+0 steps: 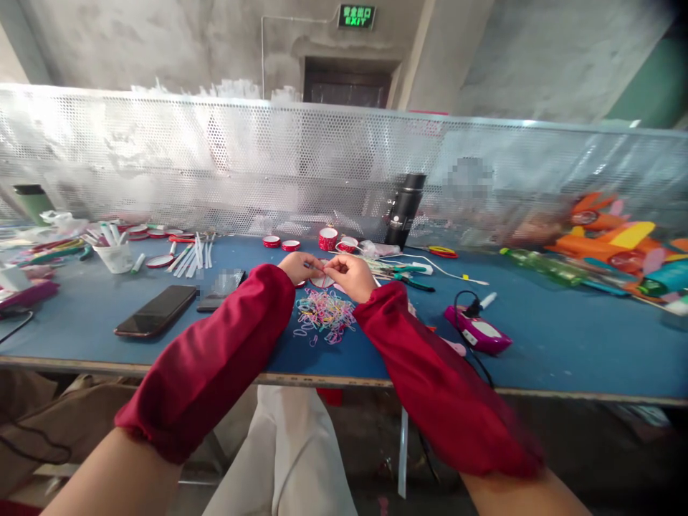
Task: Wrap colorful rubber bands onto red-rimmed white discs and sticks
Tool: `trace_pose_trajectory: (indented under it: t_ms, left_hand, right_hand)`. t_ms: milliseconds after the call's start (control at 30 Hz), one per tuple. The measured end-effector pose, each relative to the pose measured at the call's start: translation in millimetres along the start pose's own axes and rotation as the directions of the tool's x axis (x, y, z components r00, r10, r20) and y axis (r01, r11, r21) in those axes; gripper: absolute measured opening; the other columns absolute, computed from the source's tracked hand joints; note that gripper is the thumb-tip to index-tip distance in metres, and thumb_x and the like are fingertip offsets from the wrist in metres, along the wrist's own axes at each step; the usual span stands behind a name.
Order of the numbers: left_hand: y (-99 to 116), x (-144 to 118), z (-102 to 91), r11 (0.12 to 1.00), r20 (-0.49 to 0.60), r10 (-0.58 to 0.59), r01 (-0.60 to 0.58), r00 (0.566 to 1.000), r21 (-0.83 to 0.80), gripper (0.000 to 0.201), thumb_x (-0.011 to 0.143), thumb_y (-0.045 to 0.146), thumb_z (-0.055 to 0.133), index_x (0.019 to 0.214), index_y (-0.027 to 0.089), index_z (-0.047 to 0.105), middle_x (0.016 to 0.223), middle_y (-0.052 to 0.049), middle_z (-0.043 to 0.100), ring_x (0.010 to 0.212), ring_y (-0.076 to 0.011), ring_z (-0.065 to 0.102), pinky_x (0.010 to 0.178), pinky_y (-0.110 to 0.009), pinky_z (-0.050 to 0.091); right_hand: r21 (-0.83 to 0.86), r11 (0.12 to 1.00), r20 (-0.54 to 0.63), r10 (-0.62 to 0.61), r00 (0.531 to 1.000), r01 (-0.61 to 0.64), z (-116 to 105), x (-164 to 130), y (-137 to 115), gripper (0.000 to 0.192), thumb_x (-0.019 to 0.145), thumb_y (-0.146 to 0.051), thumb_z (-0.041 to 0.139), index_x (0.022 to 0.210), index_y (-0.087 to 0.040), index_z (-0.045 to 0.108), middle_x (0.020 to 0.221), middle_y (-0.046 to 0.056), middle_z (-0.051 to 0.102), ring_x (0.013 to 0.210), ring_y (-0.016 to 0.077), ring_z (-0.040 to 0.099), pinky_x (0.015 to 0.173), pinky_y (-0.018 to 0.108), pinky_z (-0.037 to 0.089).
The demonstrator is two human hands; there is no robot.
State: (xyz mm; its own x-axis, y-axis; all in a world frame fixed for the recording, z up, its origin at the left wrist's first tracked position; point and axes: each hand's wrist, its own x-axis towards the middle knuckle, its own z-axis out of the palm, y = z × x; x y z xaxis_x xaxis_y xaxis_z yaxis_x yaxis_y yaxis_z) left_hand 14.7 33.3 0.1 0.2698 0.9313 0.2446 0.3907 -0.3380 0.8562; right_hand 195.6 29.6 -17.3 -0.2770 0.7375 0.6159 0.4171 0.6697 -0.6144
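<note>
Blue-topped workbench (564, 344) backed by a perforated metal screen (215, 158). Near: heap of small pastel rubber loops (324, 315). Beyond it, left hand (299, 266) and right hand (350, 276) meet, fingertips pinched on a small item too tiny to identify. Farther: black flask (404, 210)

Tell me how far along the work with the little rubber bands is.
Done: red-rimmed round pieces lie along the back of the blue table, though whether they are finished I cannot tell. In hand: the left hand and right hand meet over a small item, too small to identify, pinched between the fingers. Left: a loose heap of coloured rubber bands lies just in front of the hands.
</note>
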Motion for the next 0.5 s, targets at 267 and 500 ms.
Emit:
trace_pose_trajectory:
  t_ms: [267, 500]
  left_hand:
    - [-4.6, 0.0, -6.2, 1.000, 0.054, -0.030, 0.030, 0.998, 0.010, 0.008, 0.065, 0.014, 0.078, 0.066, 0.014, 0.071, 0.056, 0.002, 0.060, 0.055, -0.0074, 0.050, 0.059, -0.020, 0.042]
    - [-9.3, 2.6, -8.7, 0.997, 0.151, 0.060, -0.068, 0.987, 0.046, 0.012, 0.061, 0.018, 0.081, 0.070, 0.015, 0.075, 0.062, 0.001, 0.065, 0.058, -0.0088, 0.055, 0.062, -0.021, 0.044]
  right_hand:
    - [0.067, 0.997, -0.042, 0.041, 0.998, -0.038, -11.2, 4.2, -1.4, 0.017, 0.075, -0.035, 0.065, 0.075, -0.018, 0.064, 0.069, 0.001, 0.065, 0.060, 0.0125, 0.053, 0.058, 0.026, 0.044]
    - [-0.031, 0.997, 0.108, -0.069, 0.992, 0.072, -9.8, 0.1, -1.6, 0.022, 0.074, -0.036, 0.071, 0.086, -0.018, 0.071, 0.071, 0.001, 0.063, 0.061, 0.0115, 0.050, 0.057, 0.025, 0.039]
